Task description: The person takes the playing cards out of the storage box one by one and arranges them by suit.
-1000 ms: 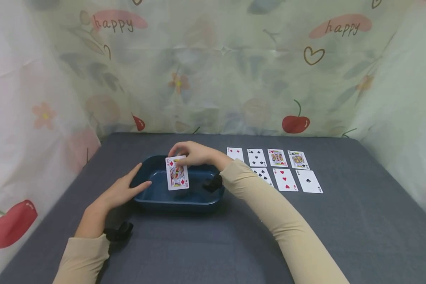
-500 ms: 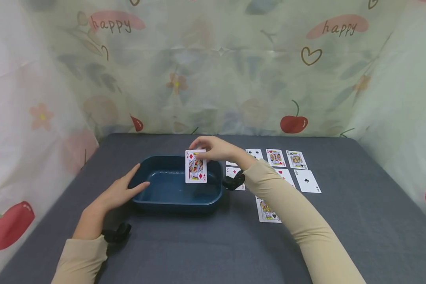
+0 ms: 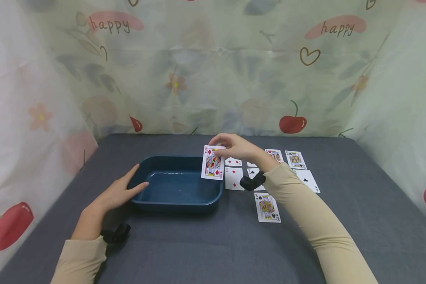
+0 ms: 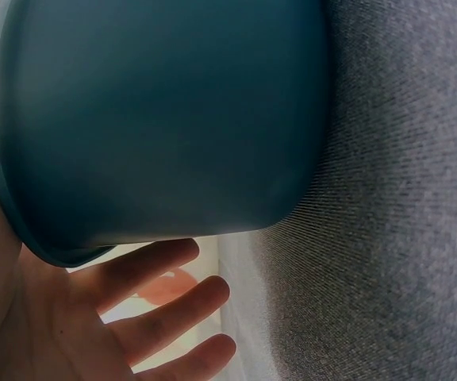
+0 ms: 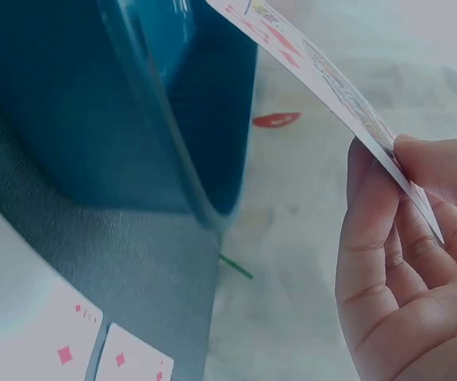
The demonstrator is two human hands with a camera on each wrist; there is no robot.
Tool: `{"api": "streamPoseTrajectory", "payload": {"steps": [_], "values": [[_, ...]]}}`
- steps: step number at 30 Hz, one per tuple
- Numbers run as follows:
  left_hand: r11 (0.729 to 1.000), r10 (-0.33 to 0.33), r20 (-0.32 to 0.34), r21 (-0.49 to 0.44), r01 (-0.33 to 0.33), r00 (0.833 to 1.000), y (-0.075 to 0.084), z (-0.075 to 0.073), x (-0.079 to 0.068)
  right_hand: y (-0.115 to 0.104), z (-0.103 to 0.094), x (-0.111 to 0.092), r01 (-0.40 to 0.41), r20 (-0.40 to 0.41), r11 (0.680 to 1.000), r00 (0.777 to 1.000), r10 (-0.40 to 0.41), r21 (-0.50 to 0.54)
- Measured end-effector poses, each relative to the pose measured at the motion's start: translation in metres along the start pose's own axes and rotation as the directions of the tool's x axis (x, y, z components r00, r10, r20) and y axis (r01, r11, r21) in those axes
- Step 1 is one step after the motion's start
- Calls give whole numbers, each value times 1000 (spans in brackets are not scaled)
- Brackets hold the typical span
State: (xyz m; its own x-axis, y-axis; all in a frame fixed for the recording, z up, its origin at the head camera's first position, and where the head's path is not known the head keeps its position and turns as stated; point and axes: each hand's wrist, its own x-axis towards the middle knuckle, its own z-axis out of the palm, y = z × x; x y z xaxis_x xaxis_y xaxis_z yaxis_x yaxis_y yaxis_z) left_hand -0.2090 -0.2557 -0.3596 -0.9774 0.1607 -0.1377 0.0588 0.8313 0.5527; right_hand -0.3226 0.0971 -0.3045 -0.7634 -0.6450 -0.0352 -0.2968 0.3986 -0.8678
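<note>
Between thumb and fingers, my right hand (image 3: 239,149) pinches a king of diamonds playing card (image 3: 210,167), raised over the right rim of a dark blue tray (image 3: 175,204). In the right wrist view the same card (image 5: 332,83) tilts, its face seen at a slant. My left hand (image 3: 115,193) rests at the tray's left end, fingers spread and thumb reaching over the rim. Seen from the left wrist, several of its fingers (image 4: 169,321) extend straight beside the tray's outer wall (image 4: 157,127).
Right of the tray, cards lie face up in rows, partly covered by my right arm. Visible are a two of diamonds (image 3: 233,179), a king of clubs (image 3: 296,159) and an ace of clubs (image 3: 310,181). A king of spades (image 3: 267,208) lies nearer. Printed curtain (image 3: 213,90) surrounds the table.
My right hand has carried the king of diamonds rightward, from over the tray's middle to its right rim. The king of spades has come out from behind the arm. My left hand stays put.
</note>
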Motion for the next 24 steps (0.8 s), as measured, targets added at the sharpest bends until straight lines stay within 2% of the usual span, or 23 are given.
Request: {"api": "streamPoseTrajectory", "payload": {"steps": [7,14,20,24], "values": [[1000,-4,3,-4,4,1000,1,0,-1,17,-13,-18,10,-52,999,999,-8,38],[1000,-11,9,-4,11,1000,1,0,0,30,-21,-40,-83,-138,997,987,81,-7],[1000,-17,10,-1,17,1000,1,0,1,47,-20,-52,-127,-136,992,983,127,8],[1000,-15,12,3,15,1000,1,0,1,56,-14,-59,-150,-121,988,982,147,-21]]}}
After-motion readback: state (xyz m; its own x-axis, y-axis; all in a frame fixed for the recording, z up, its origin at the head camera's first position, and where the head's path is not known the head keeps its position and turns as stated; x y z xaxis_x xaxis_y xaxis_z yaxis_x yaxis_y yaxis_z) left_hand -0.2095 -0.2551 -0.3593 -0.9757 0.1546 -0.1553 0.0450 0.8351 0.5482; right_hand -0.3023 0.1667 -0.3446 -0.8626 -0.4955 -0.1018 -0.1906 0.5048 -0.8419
